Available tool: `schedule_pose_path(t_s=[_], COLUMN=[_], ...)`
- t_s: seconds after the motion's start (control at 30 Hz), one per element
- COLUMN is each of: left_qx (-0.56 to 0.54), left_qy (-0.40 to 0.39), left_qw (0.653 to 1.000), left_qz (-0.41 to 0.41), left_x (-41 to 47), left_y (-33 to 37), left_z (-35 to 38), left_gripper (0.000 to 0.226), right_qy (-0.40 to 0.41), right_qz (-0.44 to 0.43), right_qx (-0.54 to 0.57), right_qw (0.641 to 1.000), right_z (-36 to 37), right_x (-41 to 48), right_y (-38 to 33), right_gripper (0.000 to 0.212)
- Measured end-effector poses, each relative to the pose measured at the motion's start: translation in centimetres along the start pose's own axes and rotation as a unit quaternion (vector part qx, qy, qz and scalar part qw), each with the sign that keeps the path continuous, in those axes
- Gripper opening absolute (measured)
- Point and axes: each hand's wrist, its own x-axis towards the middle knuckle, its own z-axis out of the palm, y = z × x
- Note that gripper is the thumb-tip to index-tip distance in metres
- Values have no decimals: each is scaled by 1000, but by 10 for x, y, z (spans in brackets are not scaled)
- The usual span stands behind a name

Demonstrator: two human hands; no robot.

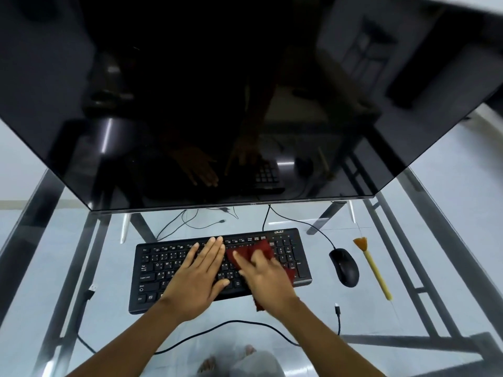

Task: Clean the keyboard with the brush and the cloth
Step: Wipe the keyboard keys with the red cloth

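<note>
A black keyboard (152,268) lies on the glass desk in front of me. My left hand (198,278) rests flat on its middle keys, fingers together and pointing away, holding nothing. My right hand (265,280) presses a dark red cloth (258,247) onto the keys right of centre; the cloth sticks out beyond the fingers and under the wrist. A brush (373,268) with a yellow handle and orange bristles lies untouched on the desk to the right, past the mouse.
A large dark monitor (245,104) hangs over the far half of the desk. A black mouse (344,266) sits right of the keyboard. Cables (231,326) run across the glass desk top (81,240) near me, one plug end (337,308) by my right forearm.
</note>
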Motion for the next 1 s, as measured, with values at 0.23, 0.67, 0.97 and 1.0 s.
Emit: schedule_pose_path(t_s=[0.23, 0.67, 0.97, 1.0], left_qx=[-1, -4, -41, -50], left_qy=[-4, -9, 13, 14], left_qw=[1000, 1000, 998, 998], left_qz=[-3, -13, 40, 48], left_x=[0, 2, 58, 65], left_y=[0, 8, 65, 74], left_z=[0, -7, -36, -39], left_gripper=[70, 70, 67, 67], right_qy=[23, 40, 71, 64], right_qz=[167, 117, 149, 163], right_qx=[-16, -2, 2, 4], right_qw=[985, 992, 986, 985], right_z=[-4, -14, -60, -68], right_x=[-2, -11, -17, -22], right_y=[32, 30, 80, 94], right_gripper=[41, 35, 38, 36])
